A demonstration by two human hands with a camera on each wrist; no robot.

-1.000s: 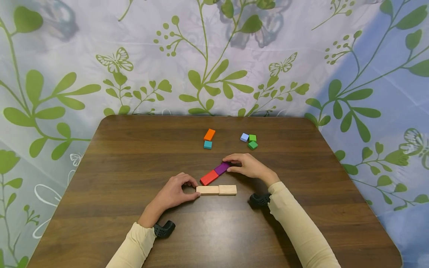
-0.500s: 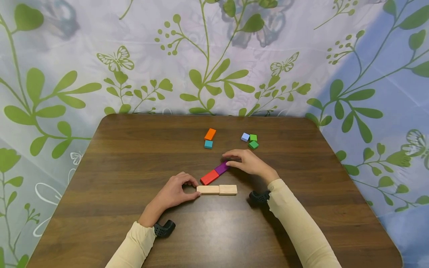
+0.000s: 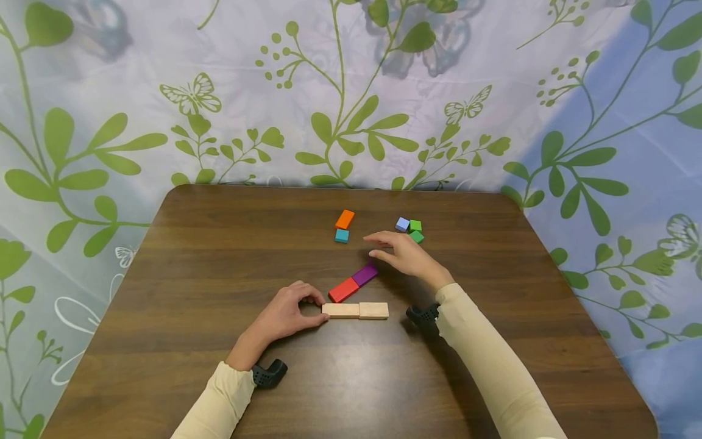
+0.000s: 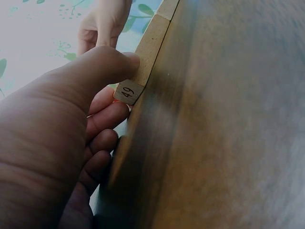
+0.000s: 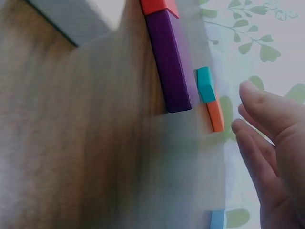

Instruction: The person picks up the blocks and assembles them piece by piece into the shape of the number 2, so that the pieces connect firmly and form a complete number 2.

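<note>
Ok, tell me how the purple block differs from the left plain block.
The purple block is deep purple; the left plain block is pale wood. The purple block lies slanted; the left plain block lies straight across. The left grip pinches the left plain block; the purple block is unheld. Both lie on the table.

Head view: scene evenly lit, small blocks [image 3: 343,289] kept crisp. Soft pale glare thrown on near middle of counter [image 3: 329,396]; darker shadow cast there beside right sleeve [image 3: 490,360]. Backdrop [image 3: 247,36] tinted bluish along right side. Left wrist view: backdrop washed out at upper left, left hand [image 4: 52,119] rendered dim, counter smeared by blur, printed number [image 4: 127,92] readable. Right wrist view: counter blurred and hazed, backdrop paled, purple block [image 5: 169,62] sharply edged, right hand [image 5: 279,148] softly lit.
</note>
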